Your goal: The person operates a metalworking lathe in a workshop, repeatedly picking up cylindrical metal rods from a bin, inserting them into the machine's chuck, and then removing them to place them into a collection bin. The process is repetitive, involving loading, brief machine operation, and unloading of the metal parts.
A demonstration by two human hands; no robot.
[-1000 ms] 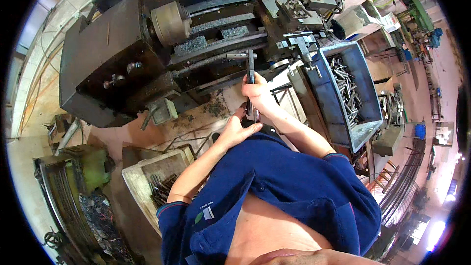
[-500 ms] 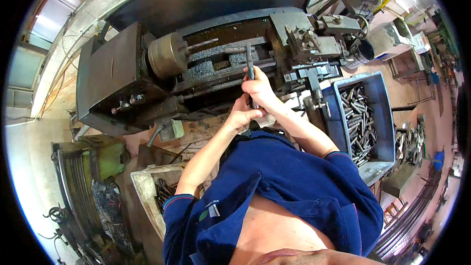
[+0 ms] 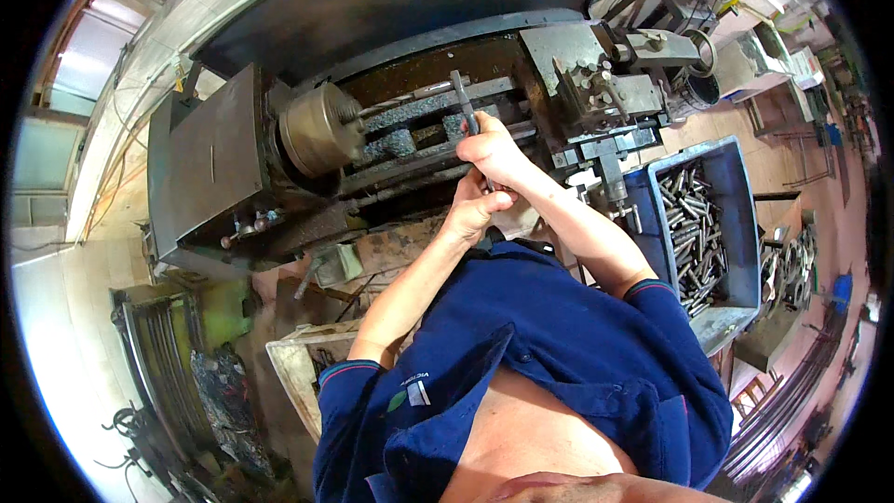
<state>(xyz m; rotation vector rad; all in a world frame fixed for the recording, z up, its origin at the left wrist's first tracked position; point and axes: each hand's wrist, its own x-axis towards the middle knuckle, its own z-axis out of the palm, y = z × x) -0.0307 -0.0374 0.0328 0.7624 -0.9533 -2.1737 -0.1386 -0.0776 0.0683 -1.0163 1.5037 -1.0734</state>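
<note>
My right hand [image 3: 491,151] is closed around a slim grey metal tool [image 3: 464,101], whose flat end points up and away over the lathe bed. Just below it, my left hand [image 3: 476,211] has its fingers curled round the tool's lower part, close to my waist. The fingers hide most of that lower end, so its exact kind is unclear. Beyond both hands lies the lathe bed [image 3: 507,87], with heaps of grey metal chips [image 3: 391,145] on it. To the left stands the round lathe chuck [image 3: 312,133], its jaw side blurred.
The lathe's headstock [image 3: 207,166] with levers is at the left, its tool carriage [image 3: 596,93] at the right. A blue bin [image 3: 745,251] full of short metal rods stands at my right. A pale crate [image 3: 291,368] sits by my left elbow, near long metal bars [image 3: 168,354].
The tool's far end has tilted left, with my hands still together on it. The chuck's jaw side looks more smeared than before. The whole view has shifted slightly.
</note>
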